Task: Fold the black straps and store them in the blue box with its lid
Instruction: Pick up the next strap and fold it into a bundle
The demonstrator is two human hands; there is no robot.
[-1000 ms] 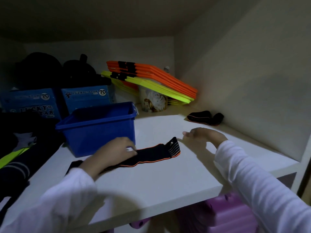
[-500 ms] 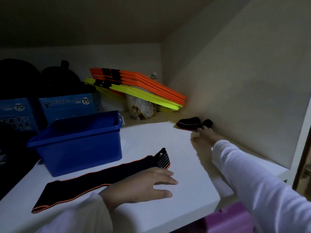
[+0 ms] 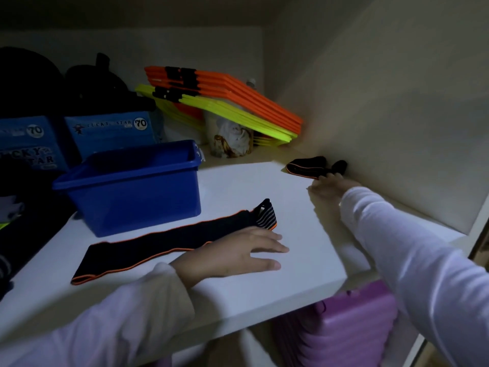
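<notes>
A long black strap (image 3: 164, 243) with orange edging lies flat on the white shelf (image 3: 264, 290), its striped end toward the right. My left hand (image 3: 238, 254) rests flat on the shelf beside that strap, fingers straight, overlapping its near edge. A second black strap (image 3: 307, 167), bunched up, lies against the right wall. My right hand (image 3: 328, 185) reaches to it, fingertips touching its near edge. The open blue box (image 3: 132, 192) stands behind the long strap; no lid is visible.
Orange and yellow flat boards (image 3: 225, 102) lean at the back corner over a small figurine (image 3: 232, 140). Blue cartons (image 3: 111, 131) and dark bags (image 3: 31, 83) crowd the back left. A purple case (image 3: 352, 327) sits under the shelf. The wall stands close on the right.
My left hand let go of the long strap and slid forward to lie flat beside it. My right hand reached farther right to the bunched strap by the wall.
</notes>
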